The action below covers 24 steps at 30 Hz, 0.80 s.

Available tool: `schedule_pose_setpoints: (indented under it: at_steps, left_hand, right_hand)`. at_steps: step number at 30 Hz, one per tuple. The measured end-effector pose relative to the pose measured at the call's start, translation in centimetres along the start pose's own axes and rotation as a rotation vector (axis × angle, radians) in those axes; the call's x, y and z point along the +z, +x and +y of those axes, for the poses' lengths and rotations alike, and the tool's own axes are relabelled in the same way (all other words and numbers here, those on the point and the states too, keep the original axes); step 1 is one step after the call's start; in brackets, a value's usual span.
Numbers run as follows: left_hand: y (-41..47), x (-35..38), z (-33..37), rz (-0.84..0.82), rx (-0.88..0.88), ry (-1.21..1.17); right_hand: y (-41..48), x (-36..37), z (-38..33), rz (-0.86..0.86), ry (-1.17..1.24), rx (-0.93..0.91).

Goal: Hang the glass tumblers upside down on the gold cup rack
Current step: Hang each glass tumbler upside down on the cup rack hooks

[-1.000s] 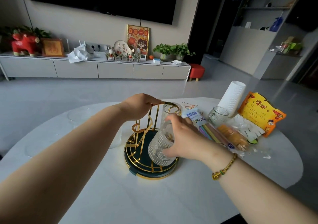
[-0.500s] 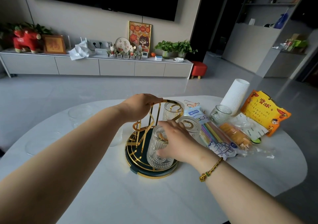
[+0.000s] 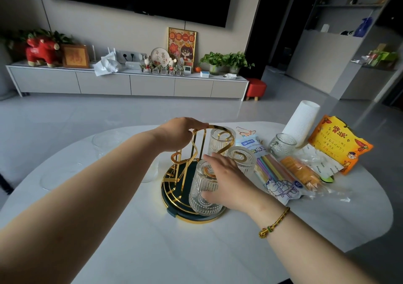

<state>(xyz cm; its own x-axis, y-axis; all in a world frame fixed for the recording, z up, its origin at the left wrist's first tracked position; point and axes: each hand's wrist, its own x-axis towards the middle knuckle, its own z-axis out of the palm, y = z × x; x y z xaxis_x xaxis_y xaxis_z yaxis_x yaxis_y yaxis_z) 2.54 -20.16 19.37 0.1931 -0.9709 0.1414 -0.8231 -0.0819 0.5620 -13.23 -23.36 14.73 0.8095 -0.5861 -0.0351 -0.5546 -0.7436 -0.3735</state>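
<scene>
The gold cup rack (image 3: 192, 153) stands on a round dark tray with a gold rim (image 3: 196, 219) in the middle of the white table. My left hand (image 3: 176, 132) grips the rack's top loop. Three ribbed glass tumblers sit upside down over its curled pegs: one at the front (image 3: 200, 188), one at the right (image 3: 242, 160), one at the back (image 3: 220, 141). My right hand (image 3: 226, 181) wraps around the right side of the front tumbler, which stands nearly upright with its mouth down on the tray.
Right of the rack lie a pack of coloured straws (image 3: 274, 174), a packet of biscuits (image 3: 301, 171), a glass mug (image 3: 282, 145), a white ribbed cup stack (image 3: 302, 122) and an orange snack bag (image 3: 340, 144). Clear glass pieces (image 3: 109, 141) sit at the table's left.
The front tumbler went from tilted in my right hand to upright, mouth down on the rack's front peg. My left hand kept hold of the rack's top loop.
</scene>
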Motion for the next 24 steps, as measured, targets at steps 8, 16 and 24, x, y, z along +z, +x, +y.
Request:
schedule_pose_setpoints:
  at_steps: [8,16,24]
  left_hand:
    - [-1.9,-0.2,0.0,0.089,-0.003,0.006]
    - [-13.7,-1.0,-6.6,0.53,-0.169,-0.066]
    - [-23.3,4.1,-16.5,0.413,-0.573,0.046]
  right_hand:
    - [-1.2,-0.6,-0.7,0.207,0.038,-0.104]
    - [-1.8,2.3,-4.5,0.385,0.237,-0.309]
    - [3.1,12.4,-9.9,0.042,0.549,-0.095]
